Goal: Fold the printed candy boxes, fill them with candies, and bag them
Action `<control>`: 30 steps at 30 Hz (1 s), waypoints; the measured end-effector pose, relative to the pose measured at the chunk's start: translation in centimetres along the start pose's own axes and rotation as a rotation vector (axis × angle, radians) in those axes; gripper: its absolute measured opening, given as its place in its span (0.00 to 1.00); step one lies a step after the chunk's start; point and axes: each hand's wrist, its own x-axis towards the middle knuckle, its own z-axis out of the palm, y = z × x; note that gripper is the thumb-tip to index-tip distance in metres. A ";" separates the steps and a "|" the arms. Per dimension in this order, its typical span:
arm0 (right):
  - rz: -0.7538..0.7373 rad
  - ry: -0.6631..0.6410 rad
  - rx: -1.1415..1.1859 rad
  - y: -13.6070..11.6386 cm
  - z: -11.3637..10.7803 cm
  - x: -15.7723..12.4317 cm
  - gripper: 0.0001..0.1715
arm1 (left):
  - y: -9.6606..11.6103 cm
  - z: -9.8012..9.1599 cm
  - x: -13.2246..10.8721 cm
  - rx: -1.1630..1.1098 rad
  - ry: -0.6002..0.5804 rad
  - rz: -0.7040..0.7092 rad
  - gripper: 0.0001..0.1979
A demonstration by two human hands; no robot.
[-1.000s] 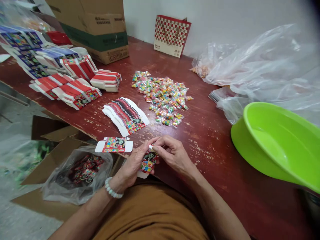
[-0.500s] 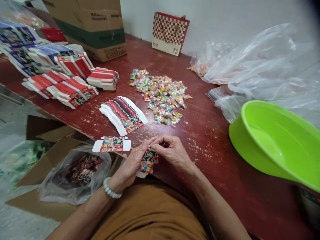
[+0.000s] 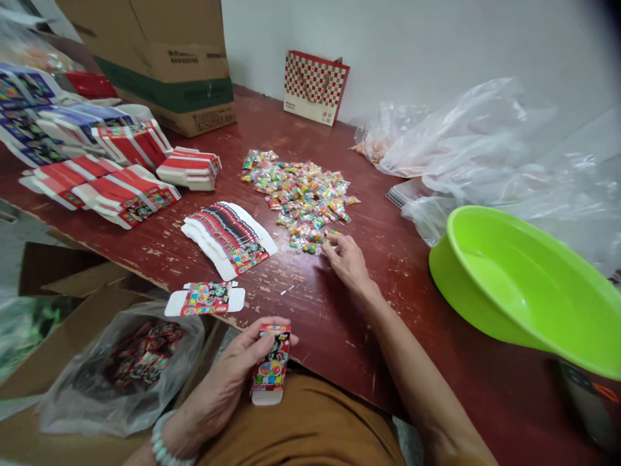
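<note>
Near the table edge, my left hand [image 3: 237, 356] is closed around a small printed red box [image 3: 272, 367], its white end flap sticking out toward my lap. My right hand [image 3: 348, 262] reaches to the near edge of a pile of clear candy packets [image 3: 303, 191]. Its thumb and fingertips are pinched at a small packet of coloured candies [image 3: 332, 233], partly hidden by the fingers. Left of the hands lies a single flattened box [image 3: 206, 298], behind it a fanned stack of flat boxes [image 3: 230, 236].
Banded bundles of red boxes [image 3: 129, 194] and a large carton [image 3: 160, 65] stand at the left. Below the edge, an open plastic bag [image 3: 121, 369] holds small red packs. A green basin [image 3: 509, 291], clear plastic bags [image 3: 466, 142] and a checked paper bag [image 3: 315, 87] occupy the right and back.
My right hand has left the box and moved forward to the candy packets. The left hand has lowered toward my lap, still holding the box. The view has shifted slightly.
</note>
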 end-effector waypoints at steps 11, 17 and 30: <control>0.136 -0.011 0.000 2.5 0.1 1.9 0.19 | 5.8 -8.4 -2.3 0.894 -0.170 -0.196 0.13; 0.099 -0.104 0.393 -1.0 0.0 -2.0 0.16 | 5.7 -6.0 -1.1 0.540 -0.118 -0.064 0.20; -0.220 -0.123 0.612 -7.4 1.7 -7.7 0.04 | 4.7 0.0 1.1 0.469 -0.147 0.238 0.18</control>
